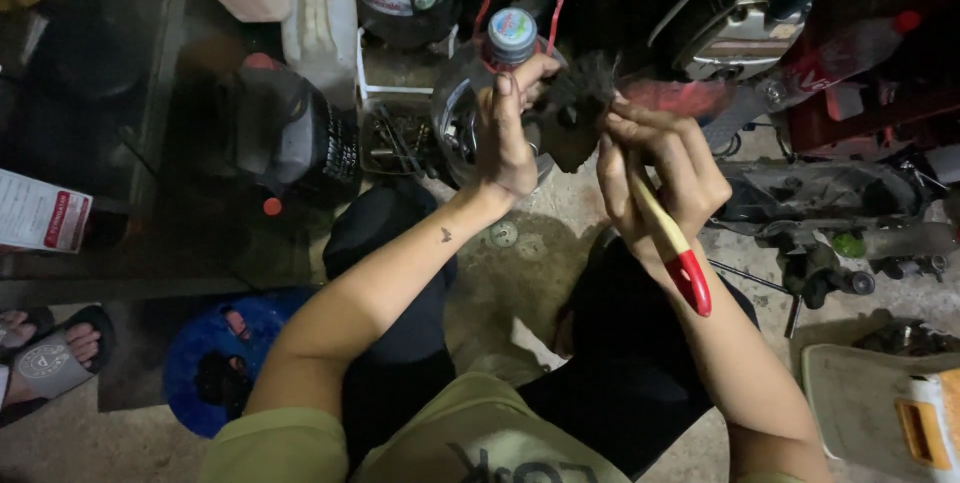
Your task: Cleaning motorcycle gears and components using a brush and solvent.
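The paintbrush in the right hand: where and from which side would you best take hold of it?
Grip the paintbrush on its bare wooden handle, just above the red tip, coming from the right. That stretch sticks out free below the right hand; the bristles sit against the dark part held by the left hand.

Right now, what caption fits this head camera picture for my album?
Left hand steadies a dark metal part while right hand works a red-tipped brush over it.

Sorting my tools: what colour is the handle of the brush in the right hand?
The brush handle is pale yellow with a red tip, seen in the head view.
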